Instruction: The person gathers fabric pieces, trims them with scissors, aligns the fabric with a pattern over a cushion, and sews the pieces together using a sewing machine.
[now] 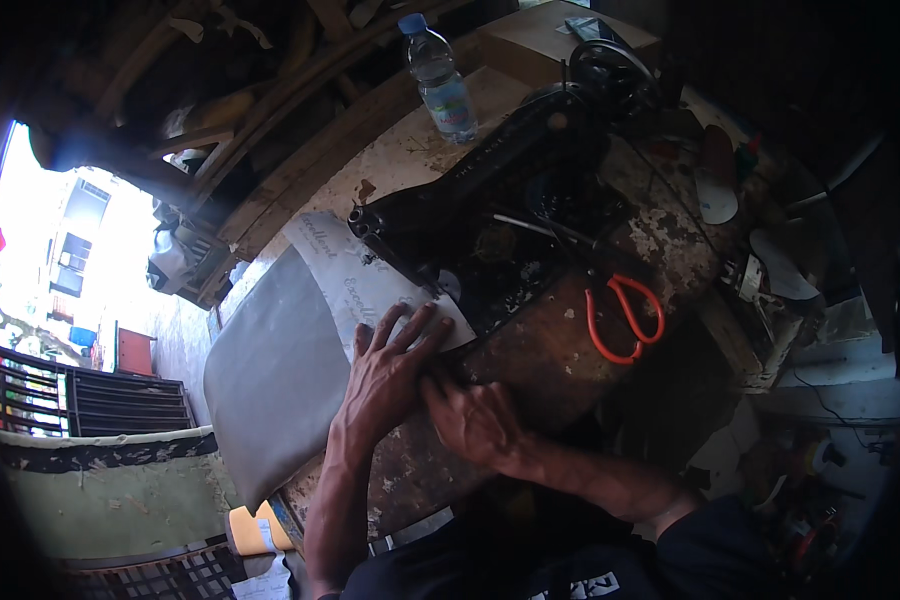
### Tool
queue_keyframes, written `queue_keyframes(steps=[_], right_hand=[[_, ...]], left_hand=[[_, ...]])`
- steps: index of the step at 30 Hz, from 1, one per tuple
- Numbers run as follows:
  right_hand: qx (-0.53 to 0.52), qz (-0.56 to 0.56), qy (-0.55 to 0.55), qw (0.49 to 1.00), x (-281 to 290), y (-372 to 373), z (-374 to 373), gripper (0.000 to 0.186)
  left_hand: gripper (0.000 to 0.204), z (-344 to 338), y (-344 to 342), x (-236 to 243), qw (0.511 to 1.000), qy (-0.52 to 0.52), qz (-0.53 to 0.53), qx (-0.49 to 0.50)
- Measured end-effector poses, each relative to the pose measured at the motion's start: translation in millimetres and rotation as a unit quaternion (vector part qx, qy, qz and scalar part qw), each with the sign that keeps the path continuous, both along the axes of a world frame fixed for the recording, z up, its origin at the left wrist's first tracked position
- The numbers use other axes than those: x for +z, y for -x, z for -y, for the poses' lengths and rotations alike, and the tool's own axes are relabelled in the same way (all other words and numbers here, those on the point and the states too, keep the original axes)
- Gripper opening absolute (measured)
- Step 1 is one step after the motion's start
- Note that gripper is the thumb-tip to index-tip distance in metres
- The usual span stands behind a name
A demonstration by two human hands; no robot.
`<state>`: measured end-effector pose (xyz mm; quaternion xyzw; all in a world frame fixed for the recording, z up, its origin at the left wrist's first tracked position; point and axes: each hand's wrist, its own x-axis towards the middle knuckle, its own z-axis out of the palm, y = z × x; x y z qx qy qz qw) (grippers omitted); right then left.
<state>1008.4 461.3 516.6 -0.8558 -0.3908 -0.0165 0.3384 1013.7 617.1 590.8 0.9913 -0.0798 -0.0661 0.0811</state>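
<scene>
My left hand (390, 370) lies with fingers spread on a white printed sheet (355, 285), just before the needle end of a black sewing machine (505, 175). The sheet lies next to a large grey piece of material (270, 370), perhaps part of it. My right hand (475, 425) is curled at the near edge of the sheet, partly beneath my left wrist and fingers; what its fingertips hold is hidden. Orange-handled scissors (647, 317) lie on the worn wooden table (570, 370) to the right, beside a thin metal rod (540, 228).
A water bottle (445, 100) stands behind the machine, near a cardboard box (560, 50). Shoe-shaped pieces (717, 180) lie at the right. A wooden beam structure (250, 130) fills the upper left. A metal grille (125, 400) and green panel (110, 495) are at the left.
</scene>
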Motion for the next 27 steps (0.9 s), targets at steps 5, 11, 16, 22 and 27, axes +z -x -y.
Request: queue_keyframes(steps=[5, 11, 16, 22, 27], right_hand=[[0.006, -0.003, -0.012, 1.0, -3, -3, -6, 0.036], [0.007, -0.001, 0.014, 1.0, -9, -5, -15, 0.036], [0.012, 0.003, 0.011, 1.0, -4, -9, -17, 0.036], [0.009, 0.005, 0.009, 1.0, -5, -13, -23, 0.031], [-0.005, 0.018, 0.044, 0.999, -5, -14, -32, 0.029]], left_hand=[[0.064, -7, -6, 4, 1.0, -0.006, -0.015, -0.002], [0.061, -13, -14, 3, 1.0, 0.002, -0.015, -0.008], [0.057, -16, -20, 6, 1.0, 0.01, -0.014, -0.019], [0.052, -21, -25, 6, 0.999, 0.025, -0.012, -0.018], [0.054, -31, -31, -2, 0.999, 0.026, -0.026, -0.013]])
